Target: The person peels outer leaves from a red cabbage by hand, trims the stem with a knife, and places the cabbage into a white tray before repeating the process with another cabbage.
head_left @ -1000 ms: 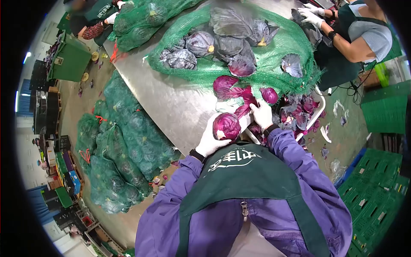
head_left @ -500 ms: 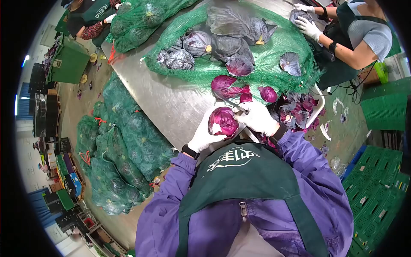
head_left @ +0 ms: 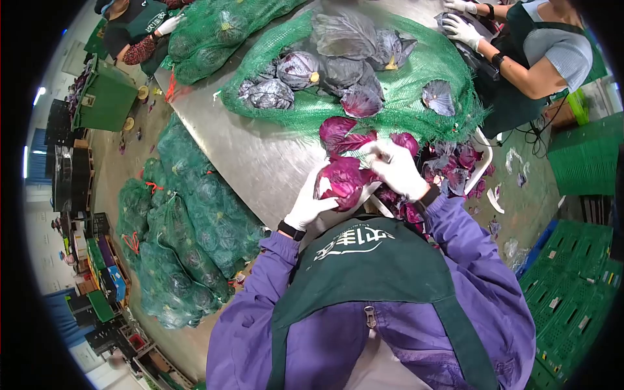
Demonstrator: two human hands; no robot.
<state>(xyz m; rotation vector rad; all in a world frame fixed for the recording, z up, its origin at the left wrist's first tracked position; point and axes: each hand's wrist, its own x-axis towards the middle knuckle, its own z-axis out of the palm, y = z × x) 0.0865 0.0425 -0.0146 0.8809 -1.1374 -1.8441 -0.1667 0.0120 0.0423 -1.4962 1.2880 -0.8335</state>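
A trimmed red cabbage (head_left: pixel 342 182) rests in my left hand (head_left: pixel 311 203), its gloved fingers and thumb wrapped round the left side. My right hand (head_left: pixel 396 170), also in a white glove, is at the cabbage's right edge with curled fingers. A purple flap of leaf shows between this hand and the head; I cannot tell what the fingers grip. The knife seen earlier is hidden now. Just beyond lie loose red cabbage leaves (head_left: pixel 339 133) on the metal table (head_left: pixel 260 153). Behind them, a green mesh sack (head_left: pixel 273 110) carries several dark-leaved red cabbages (head_left: pixel 299 69).
To the right, a white bin (head_left: pixel 482 159) holds leaf trimmings. Filled mesh sacks (head_left: pixel 188 227) stand on the floor at left. Green crates (head_left: pixel 572 279) are stacked at right. One co-worker (head_left: pixel 539 58) handles a cabbage at upper right; another person (head_left: pixel 133 32) stands at upper left.
The cabbage has turned in my left hand. My right hand has shifted slightly right and up, and the knife blade no longer shows. The co-worker's hands at upper right have moved up slightly.
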